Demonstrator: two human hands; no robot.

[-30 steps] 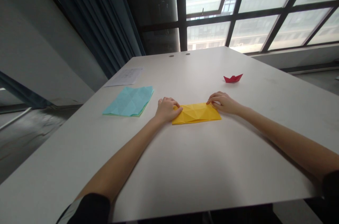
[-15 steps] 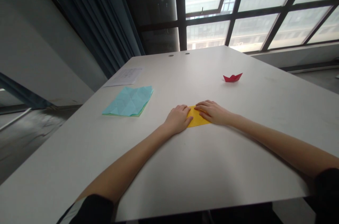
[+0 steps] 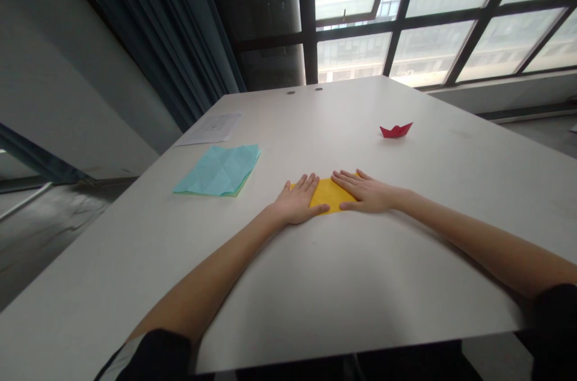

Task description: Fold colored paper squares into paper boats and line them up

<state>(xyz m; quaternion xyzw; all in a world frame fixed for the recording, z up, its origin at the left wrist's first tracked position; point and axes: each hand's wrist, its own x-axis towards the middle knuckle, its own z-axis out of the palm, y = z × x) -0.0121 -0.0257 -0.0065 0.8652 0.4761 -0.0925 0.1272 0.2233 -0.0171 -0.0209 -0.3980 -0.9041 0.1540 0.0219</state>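
A sheet of yellow paper (image 3: 330,193) lies flat on the white table, partly covered by both hands. My left hand (image 3: 297,199) rests open on its left part, fingers stretched out and thumb along the near edge. Over the right part, my right hand (image 3: 367,193) is laid flat and open, its fingers pointing in toward the middle. Between the hands the yellow surface shows. What lies beneath the palms is hidden.
A stack of light blue sheets (image 3: 219,170), with green at its edge, lies to the left. Behind it is a printed white sheet (image 3: 211,128). A red paper boat (image 3: 396,130) stands at the right on the white table (image 3: 288,285).
My left hand has spread its fingers and slid slightly left. My right hand has flattened and opened its fingers. More of the yellow paper shows at its outer edges.
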